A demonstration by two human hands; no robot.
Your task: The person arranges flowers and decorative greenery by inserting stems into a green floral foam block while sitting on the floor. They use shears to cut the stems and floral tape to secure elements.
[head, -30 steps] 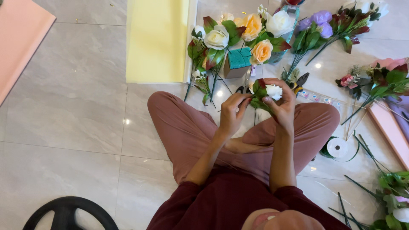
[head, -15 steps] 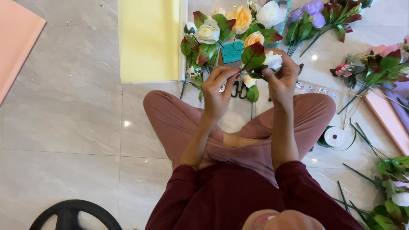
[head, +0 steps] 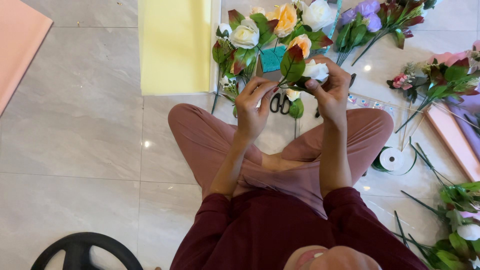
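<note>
I sit cross-legged on a pale tiled floor. A white artificial rose (head: pixel 316 70) with green and reddish leaves (head: pixel 292 65) is held up in front of me. My right hand (head: pixel 331 89) grips the rose just under its bloom. My left hand (head: pixel 255 103) pinches the thin stem by the leaves, fingers curled. Black-handled scissors (head: pixel 278 103) lie on the floor right below my hands. A bunch of cream and peach artificial roses (head: pixel 270 27) lies beyond them.
A yellow paper sheet (head: pixel 175 45) lies ahead on the left, a pink sheet (head: pixel 17 47) far left. Purple flowers (head: pixel 367 15), pink flower stems (head: pixel 435 80), a green ribbon roll (head: pixel 391 159) and loose stems (head: pixel 450 200) lie to the right. A black chair base (head: pixel 82 250) is behind left.
Both hands have lifted the white rose up and away from my lap. The left hand has shifted along the stem toward the leaves.
</note>
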